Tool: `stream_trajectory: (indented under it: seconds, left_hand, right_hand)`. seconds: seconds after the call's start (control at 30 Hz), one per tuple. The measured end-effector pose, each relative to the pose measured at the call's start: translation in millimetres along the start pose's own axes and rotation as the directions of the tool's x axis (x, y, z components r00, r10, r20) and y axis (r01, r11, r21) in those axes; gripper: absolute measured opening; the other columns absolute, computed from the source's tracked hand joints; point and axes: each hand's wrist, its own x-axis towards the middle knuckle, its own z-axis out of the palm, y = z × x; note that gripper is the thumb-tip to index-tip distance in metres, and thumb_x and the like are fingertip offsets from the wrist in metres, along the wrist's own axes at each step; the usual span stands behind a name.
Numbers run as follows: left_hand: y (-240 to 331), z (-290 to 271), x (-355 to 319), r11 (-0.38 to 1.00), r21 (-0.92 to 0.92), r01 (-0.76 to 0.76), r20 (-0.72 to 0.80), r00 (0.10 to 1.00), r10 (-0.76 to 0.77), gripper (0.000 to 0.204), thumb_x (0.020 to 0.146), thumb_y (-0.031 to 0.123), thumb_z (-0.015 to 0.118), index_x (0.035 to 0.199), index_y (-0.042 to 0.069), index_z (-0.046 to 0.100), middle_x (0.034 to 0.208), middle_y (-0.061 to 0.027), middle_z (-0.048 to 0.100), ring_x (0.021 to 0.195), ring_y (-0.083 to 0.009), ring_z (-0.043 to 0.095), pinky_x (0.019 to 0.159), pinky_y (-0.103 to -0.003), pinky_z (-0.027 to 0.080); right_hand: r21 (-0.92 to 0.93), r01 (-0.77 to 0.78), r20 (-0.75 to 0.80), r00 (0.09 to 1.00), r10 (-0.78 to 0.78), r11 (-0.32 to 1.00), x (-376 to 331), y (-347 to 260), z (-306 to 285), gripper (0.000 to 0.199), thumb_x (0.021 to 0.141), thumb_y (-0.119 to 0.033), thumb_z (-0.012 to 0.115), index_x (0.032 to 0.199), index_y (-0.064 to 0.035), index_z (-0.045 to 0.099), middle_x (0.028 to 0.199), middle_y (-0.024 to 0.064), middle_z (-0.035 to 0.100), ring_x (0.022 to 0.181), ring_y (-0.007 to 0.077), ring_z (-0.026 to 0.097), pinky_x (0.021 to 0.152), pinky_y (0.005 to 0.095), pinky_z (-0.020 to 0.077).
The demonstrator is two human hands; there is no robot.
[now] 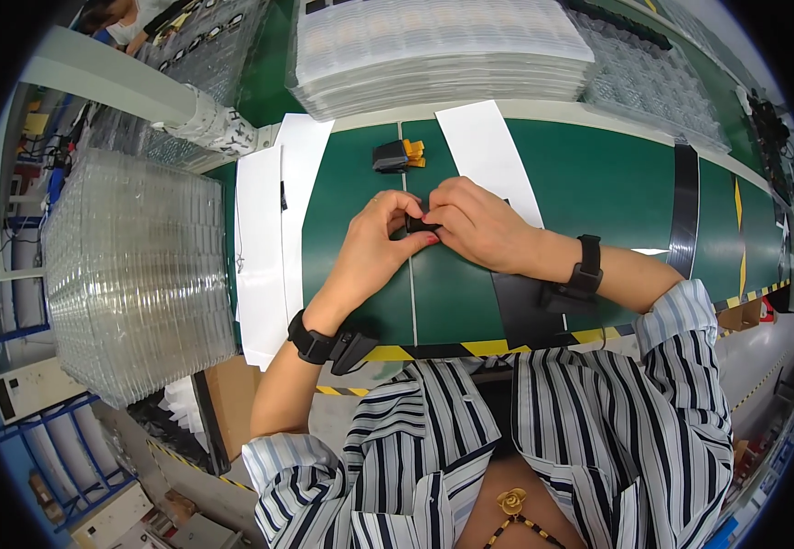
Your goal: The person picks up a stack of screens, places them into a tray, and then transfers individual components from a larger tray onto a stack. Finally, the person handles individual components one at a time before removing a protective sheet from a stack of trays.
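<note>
Over the green work surface (360, 302), my left hand (374, 242) and my right hand (481, 224) meet, both closed on a small black part (418, 223). Fingertips pinch it from both sides and cover most of it, so its exact kind cannot be made out. Just beyond my hands lies a small pile of flat black pieces with orange flex tabs (399, 156). A white paper strip (484, 137) runs under or behind my right hand. Below my right wrist is a black sheet (520, 306).
White sheets (264, 197) lie at the left. A tall stack of clear plastic trays (136, 274) stands beyond them. More stacked trays (443, 78) fill the back, with clear trays (658, 82) at back right. Black-and-yellow tape (470, 349) marks the near edge. Another person (127, 23) is at far left.
</note>
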Motion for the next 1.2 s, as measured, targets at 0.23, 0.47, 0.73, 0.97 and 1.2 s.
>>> stream_trajectory:
  seconds: [0.23,0.47,0.73,0.97,1.2]
  left_hand:
    - [-2,-10,-4,0.752,0.614,-0.241,0.007,0.954,0.3,0.032,0.069,-0.007,0.063,0.096,0.002,0.046,0.103,-0.0101,0.052,0.091,-0.0238,0.056,0.08,-0.029,0.047]
    - [-7,-26,4,0.785,0.581,-0.216,-0.087,0.942,0.324,0.043,0.067,-0.005,0.065,0.105,0.003,0.047,0.104,-0.0118,0.051,0.091,-0.0291,0.055,0.077,-0.031,0.046]
    - [38,-38,-25,0.609,0.757,-0.238,-0.069,0.897,0.437,0.046,0.069,-0.003,0.064,0.112,0.004,0.048,0.104,-0.0138,0.053,0.098,-0.0273,0.052,0.08,-0.031,0.045]
    - [153,-95,-10,0.397,0.904,-0.158,-0.044,0.889,0.455,0.015,0.082,0.005,0.052,0.094,0.0,0.059,0.088,-0.015,0.06,0.079,-0.0268,0.059,0.07,-0.03,0.045]
    - [133,-143,183,0.244,0.963,0.114,-0.197,0.916,0.35,0.02,0.077,0.015,0.051,0.079,-0.001,0.063,0.081,-0.0257,0.058,0.083,-0.0397,0.057,0.074,-0.044,0.046]
  right_hand:
    - [0.031,-0.082,0.059,0.995,0.08,0.996,6,0,15,0.026,0.068,0.001,0.062,0.09,-0.0028,0.048,0.098,0.0129,0.049,0.09,0.0295,0.049,0.075,0.0343,0.0438]
    - [0.168,-0.29,0.142,0.953,0.268,0.942,20,3,24,0.026,0.069,-0.004,0.064,0.09,-0.0045,0.049,0.096,0.0096,0.051,0.096,0.0281,0.048,0.081,0.0337,0.0425]
    - [-0.231,-0.044,0.047,0.997,0.056,0.972,36,-21,-37,0.033,0.065,-0.006,0.068,0.095,-0.0053,0.053,0.104,0.0102,0.055,0.093,0.0284,0.052,0.073,0.0344,0.0445]
    - [-0.463,-0.179,-0.063,0.984,0.17,0.868,139,51,-168,0.02,0.079,-0.018,0.059,0.093,-0.0041,0.059,0.09,0.0121,0.06,0.079,0.0287,0.057,0.066,0.0315,0.0458]
    - [-0.507,-0.177,0.139,0.949,0.283,0.844,199,195,-126,0.024,0.079,-0.024,0.053,0.09,-0.003,0.061,0.082,0.0152,0.06,0.08,0.0334,0.056,0.072,0.0394,0.0444]
